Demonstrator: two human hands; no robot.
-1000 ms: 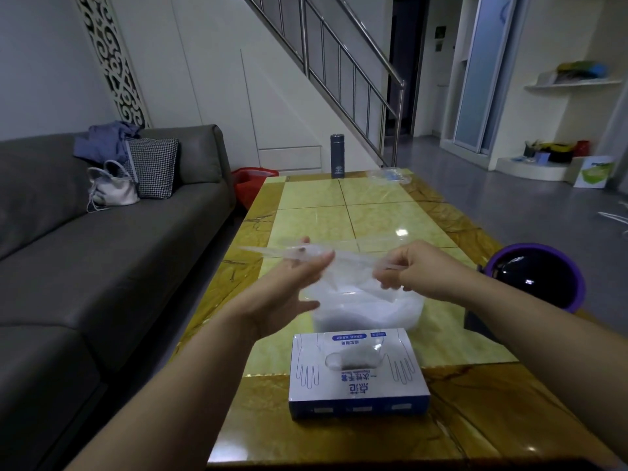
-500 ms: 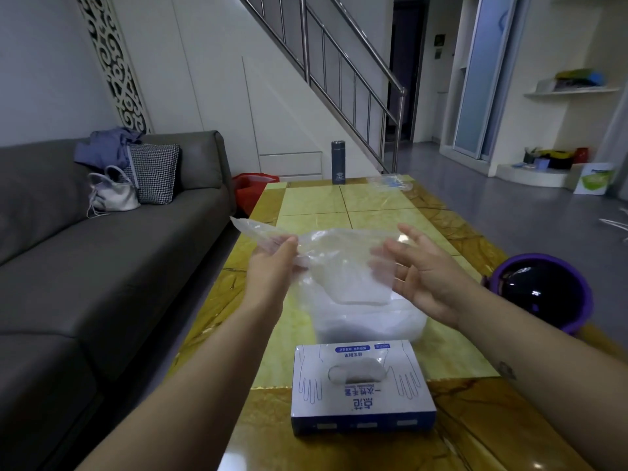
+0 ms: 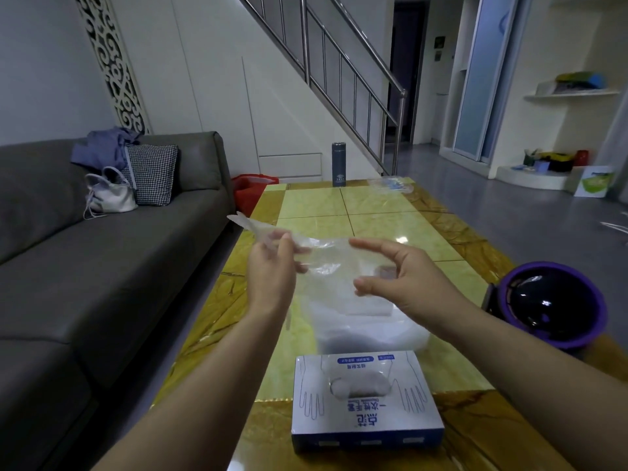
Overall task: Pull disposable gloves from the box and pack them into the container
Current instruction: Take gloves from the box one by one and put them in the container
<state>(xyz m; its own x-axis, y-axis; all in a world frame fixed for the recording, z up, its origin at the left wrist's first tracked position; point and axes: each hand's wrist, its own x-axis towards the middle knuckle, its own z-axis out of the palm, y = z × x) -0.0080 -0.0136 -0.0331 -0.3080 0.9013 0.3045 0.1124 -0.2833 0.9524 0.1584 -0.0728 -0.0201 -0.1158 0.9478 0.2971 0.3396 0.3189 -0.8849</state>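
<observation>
A white and blue glove box [image 3: 367, 402] lies at the near edge of the yellow table [image 3: 373, 202], a glove poking out of its top slot. Just behind it stands a clear plastic container [image 3: 370, 326] with several gloves inside. Above the container I hold one clear disposable glove [image 3: 323, 258] stretched between both hands. My left hand [image 3: 272, 266] pinches its left part, and the glove's fingers stick out past that hand to the left. My right hand [image 3: 397, 273] is at the glove's right end with thumb and fingers spread, curved around it without closing.
A grey sofa [image 3: 102, 266] with a bag and cushion runs along the left. A purple-rimmed bin [image 3: 554, 300] stands by the table's right side. At the table's far end are a dark flask [image 3: 338, 164] and a clear bag [image 3: 390, 185]. A red bin [image 3: 251, 192] sits beyond the sofa.
The glove went from a taut strip to spread out, and now hangs loosely between my hands. My right hand released its pinch and opened. The view dropped toward the box.
</observation>
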